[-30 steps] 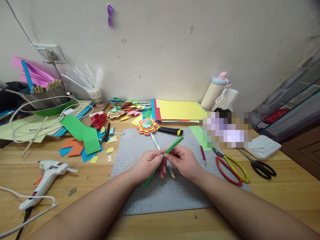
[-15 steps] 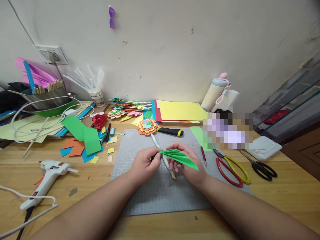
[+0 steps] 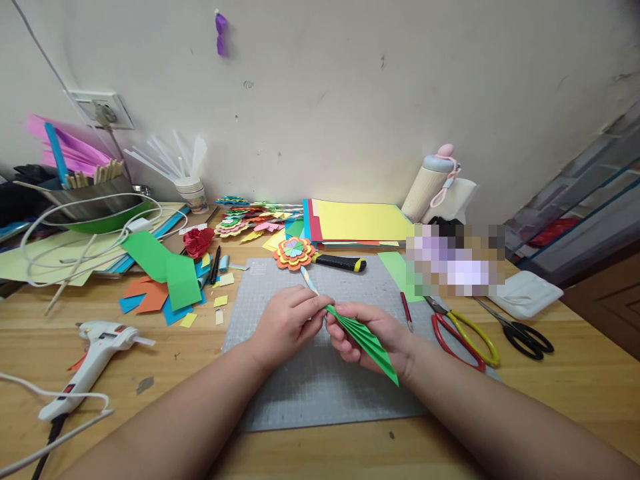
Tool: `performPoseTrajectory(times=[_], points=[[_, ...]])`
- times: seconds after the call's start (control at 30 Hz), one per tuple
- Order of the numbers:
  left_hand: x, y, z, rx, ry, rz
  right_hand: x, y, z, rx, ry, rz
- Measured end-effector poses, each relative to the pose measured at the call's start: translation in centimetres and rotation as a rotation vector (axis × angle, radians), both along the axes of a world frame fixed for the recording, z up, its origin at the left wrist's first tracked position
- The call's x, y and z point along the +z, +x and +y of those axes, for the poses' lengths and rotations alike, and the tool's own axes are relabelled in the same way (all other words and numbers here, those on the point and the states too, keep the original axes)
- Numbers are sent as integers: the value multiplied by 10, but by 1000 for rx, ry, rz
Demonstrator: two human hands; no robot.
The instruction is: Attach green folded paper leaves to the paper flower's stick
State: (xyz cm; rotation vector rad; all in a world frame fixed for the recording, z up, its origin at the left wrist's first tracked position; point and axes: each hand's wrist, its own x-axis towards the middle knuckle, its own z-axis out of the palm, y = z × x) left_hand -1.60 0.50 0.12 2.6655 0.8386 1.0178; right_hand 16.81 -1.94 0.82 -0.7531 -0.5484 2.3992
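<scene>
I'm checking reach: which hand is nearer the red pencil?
Right. The right hand, holding the pleated green paper, is just to the near side of the red pencil; the left hand is farther off, to its left.

A pale plain wall (image 3: 310,100) stands behind the wooden table (image 3: 190,427).
Left of the wall's purple ornament (image 3: 221,35) is one power socket (image 3: 103,110).

We're pinching the narrow end of a pleated green paper leaf (image 3: 367,339) between our left hand (image 3: 290,325) and right hand (image 3: 373,333), over the near half of the cutting mat (image 3: 320,400). By the mat's far edge, our layered paper flower (image 3: 294,253) touches the black-and-yellow utility knife (image 3: 340,262); red-and-yellow-handled scissors (image 3: 463,337) cross its right edge.
</scene>
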Motion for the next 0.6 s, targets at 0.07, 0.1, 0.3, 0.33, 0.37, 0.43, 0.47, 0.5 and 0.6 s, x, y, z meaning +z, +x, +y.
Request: performPoseTrajectory(times=[0.07,0.1,0.3,0.33,0.37,0.43,0.47,0.5,0.6], points=[[2,-1,1,8,15,17,-3,-3,-2,-44,-28,29],[2,-1,1,13,25,19,-5,-5,-3,-72,-44,38],[4,0,0,15,24,-2,-7,-13,-11,-204,-67,119],[4,1,-1,16,17,-11,-7,-13,-12,-218,-60,129],[4,2,-2,24,10,-23,-6,-13,-13,-234,-54,131],[4,4,-5,48,-8,-50,-5,-14,-14,-267,-39,116],[3,5,-7,63,-22,-61,-5,-14,-14,-278,-29,106],[3,6,-8,77,-39,-68,-4,-14,-14,-286,-16,95],[1,7,-11,124,-73,-73,-4,-13,-12,-255,50,64]])
